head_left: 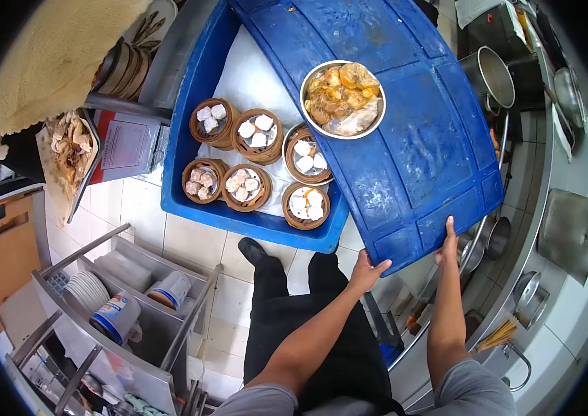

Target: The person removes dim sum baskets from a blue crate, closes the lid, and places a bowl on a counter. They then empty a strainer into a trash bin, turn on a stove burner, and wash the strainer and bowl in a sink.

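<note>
A large blue lid (432, 145) lies at a slant across a blue tub (256, 227), covering its right part. At the lid's near edge, my left hand (366, 272) grips the left corner with the thumb on top. My right hand (448, 246) holds the same edge farther right, thumb up against it. On the lid rests a round metal bowl (381, 114) of yellowish-brown food, partly in clear plastic. Inside the tub, several bamboo steamer baskets (260, 154) hold white and pinkish dumplings; the lid partly overlaps one at the right.
A steel counter (536, 236) with pots and pans runs along the right, close to the lid. At lower left, a steel cart (127, 360) holds plates and cups. A tray of cooked meat (72, 149) and a beige towel (51, 55) are at upper left.
</note>
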The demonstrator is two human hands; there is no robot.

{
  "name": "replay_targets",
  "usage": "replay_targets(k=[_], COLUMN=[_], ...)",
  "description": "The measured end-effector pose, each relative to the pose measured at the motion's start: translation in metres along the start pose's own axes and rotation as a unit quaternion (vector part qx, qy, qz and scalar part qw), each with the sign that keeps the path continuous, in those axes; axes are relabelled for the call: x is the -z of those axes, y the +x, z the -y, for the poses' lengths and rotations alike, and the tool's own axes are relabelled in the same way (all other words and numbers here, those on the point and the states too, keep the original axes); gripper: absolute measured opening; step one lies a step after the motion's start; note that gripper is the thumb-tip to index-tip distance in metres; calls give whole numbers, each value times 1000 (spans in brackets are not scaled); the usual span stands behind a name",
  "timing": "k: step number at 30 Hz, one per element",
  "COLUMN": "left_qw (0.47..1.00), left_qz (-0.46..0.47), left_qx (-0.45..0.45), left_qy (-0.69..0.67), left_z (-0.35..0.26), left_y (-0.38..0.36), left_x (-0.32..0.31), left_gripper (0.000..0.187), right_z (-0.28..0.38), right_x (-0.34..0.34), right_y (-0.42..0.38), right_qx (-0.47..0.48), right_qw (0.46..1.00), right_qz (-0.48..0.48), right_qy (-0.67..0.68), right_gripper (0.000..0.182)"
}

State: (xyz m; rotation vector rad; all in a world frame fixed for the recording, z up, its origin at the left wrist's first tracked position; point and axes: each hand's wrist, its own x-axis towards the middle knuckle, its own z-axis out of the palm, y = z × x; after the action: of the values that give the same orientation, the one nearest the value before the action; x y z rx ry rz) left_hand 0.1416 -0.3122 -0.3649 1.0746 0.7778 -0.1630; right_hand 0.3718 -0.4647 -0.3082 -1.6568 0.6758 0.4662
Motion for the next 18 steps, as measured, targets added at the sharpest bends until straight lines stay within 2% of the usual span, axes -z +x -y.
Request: replay_targets(k=[2,3,6,7,12,15,18], left_qw=[997,997,995,993,991,988,985], left_qz=[-43,-63,-97,-96,-122,-148,-171], left_qx=[56,14,23,64,18,-52,-26], left_qy=[-34,-45,-5,24,54,1,19], left_z=[5,9,-11,-30,-56,-58,-88], left_y=[-2,-6,-21,-31,-46,-52,-65], left_x=[-1,-2,8,14,43,72,118], left_gripper=[70,59,58,55,58,57,59], right_z=[-1,4,2,0,-2,-18,-34], right_x=[-3,-7,-13,-12,-38,-64,-96], right_y=[-10,-21,-39,-42,-69,-86,-118], right_qx=[14,3,3,11,-37,-90,-69], right_qw=[1000,1000,1000,999,999,994,997], right_qz=[2,-4,-21,-32,-13,-12,-4], right_qy=[13,12,10,3,14,66,46], right_gripper=[89,88,86,85,82,79,75])
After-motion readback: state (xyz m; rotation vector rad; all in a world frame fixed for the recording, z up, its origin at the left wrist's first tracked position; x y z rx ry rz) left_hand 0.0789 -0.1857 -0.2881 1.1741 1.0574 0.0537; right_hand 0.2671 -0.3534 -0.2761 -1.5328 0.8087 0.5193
